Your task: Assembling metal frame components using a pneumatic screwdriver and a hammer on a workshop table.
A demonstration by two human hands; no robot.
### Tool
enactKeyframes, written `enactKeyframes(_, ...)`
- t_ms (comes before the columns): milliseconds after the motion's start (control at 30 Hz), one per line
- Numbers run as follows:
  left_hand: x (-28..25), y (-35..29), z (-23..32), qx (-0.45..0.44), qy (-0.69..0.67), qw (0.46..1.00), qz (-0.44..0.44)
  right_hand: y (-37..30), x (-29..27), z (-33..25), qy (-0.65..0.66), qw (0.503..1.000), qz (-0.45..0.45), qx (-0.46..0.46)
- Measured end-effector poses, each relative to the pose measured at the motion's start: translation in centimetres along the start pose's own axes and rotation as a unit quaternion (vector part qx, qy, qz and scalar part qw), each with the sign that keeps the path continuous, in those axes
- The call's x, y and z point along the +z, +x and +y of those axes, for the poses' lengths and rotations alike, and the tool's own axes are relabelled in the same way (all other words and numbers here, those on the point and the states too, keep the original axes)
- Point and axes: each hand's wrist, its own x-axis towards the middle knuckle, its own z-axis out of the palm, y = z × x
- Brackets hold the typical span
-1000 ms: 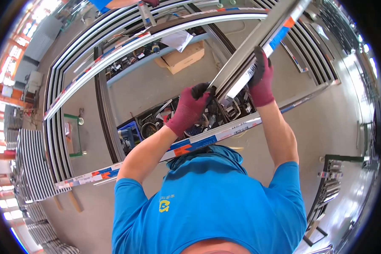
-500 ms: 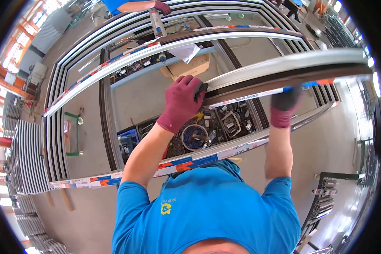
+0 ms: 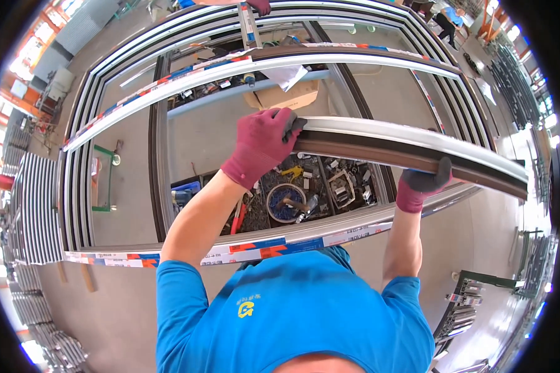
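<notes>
A long metal frame profile, silver along its upper edge and brown below, is held above a large window-like frame. My left hand, in a maroon glove with dark fingertips, is closed around the profile's left end. Farther along, my right hand, gloved alike, grips the lower edge from beneath, its thumb up against the brown face. The profile slants down to the right, its far end beyond the frame's right side. Under my hands, inside the frame, sit bins of small hardware and a round tub with a hammer.
Red-handled pliers and a blue bin lie left of the tub. A cardboard box sits farther back. Across the frame is a co-worker's gloved hand. Stacked profiles stand left; a rack stands at the lower right.
The profile's right end has swung down and toward me, and its brown face has turned more into view. My right hand, blurred before, now grips its lower edge; the left kept its hold.
</notes>
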Motion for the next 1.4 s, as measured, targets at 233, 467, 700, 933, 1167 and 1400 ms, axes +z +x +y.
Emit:
enactKeyframes(233,-0.2,1.4,0.1,-0.016,0.01,1.0,-0.001,-1.5,1.2,-1.8,0.08,0.997,0.002,0.012)
enactKeyframes(467,-0.8,2.6,0.1,0.005,0.042,0.997,0.061,-4.7,0.7,-1.6,0.112,0.986,-0.095,-0.085)
enactKeyframes(700,-4.4,3.9,-0.1,0.14,0.096,0.975,0.144,-6.2,1.0,-4.3,0.025,0.977,-0.134,-0.164)
enactKeyframes(933,-4.5,3.9,0.1,0.216,0.107,0.963,0.125,-7.1,0.1,-5.7,0.015,0.988,-0.078,-0.135)
enactKeyframes(1167,-3.3,3.4,-0.5,0.241,0.093,0.962,0.087,-8.2,-0.1,-6.0,0.008,0.983,-0.094,-0.155)
enactKeyframes(1400,-2.3,3.9,0.9,0.116,0.011,0.987,0.107,-10.3,1.1,-5.0,0.017,0.981,-0.107,-0.159)
